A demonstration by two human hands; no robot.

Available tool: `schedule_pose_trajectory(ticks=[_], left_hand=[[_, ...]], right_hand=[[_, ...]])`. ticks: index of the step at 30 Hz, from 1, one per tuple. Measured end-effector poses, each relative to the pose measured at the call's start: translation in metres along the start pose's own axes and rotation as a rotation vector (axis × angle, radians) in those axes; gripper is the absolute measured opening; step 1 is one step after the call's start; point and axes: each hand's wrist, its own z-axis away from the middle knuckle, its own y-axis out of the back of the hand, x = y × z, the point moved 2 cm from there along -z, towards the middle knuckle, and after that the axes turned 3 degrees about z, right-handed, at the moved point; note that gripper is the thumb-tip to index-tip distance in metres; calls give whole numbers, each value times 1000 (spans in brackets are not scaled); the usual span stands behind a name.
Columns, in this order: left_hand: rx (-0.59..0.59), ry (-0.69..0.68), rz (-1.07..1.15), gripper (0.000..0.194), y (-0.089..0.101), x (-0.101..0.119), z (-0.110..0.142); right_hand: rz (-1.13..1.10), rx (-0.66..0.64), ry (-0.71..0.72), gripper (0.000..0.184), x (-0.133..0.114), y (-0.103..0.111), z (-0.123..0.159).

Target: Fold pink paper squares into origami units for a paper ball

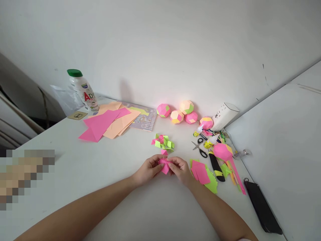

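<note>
A small folded piece of pink paper [165, 168] is pinched between my two hands over the table's front middle. My left hand [149, 169] grips its left side with thumb and fingers. On the right side, my right hand [180, 169] pinches it the same way; some fingertips are hidden behind the paper. Just beyond my hands lies a cluster of green and pink folded paper units [164, 142]. A stack of pink sheets [200, 171] and green sheets [212, 184] rests beside my right forearm.
Several paper balls [177, 116] line the wall. At right are scissors [200, 148], a glue bottle [210, 142], a utility knife [217, 166], another paper ball [222, 152] and a black phone [262, 206]. Pink sheets [100, 124] and a white bottle [84, 92] stand left.
</note>
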Motion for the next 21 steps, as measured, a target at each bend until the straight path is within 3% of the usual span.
schedule_pose_trajectory(ticks=[21], left_hand=[[16,34,-51,37,0,-4,-2]], right_hand=[[97,11,12,22,3,-1,0]])
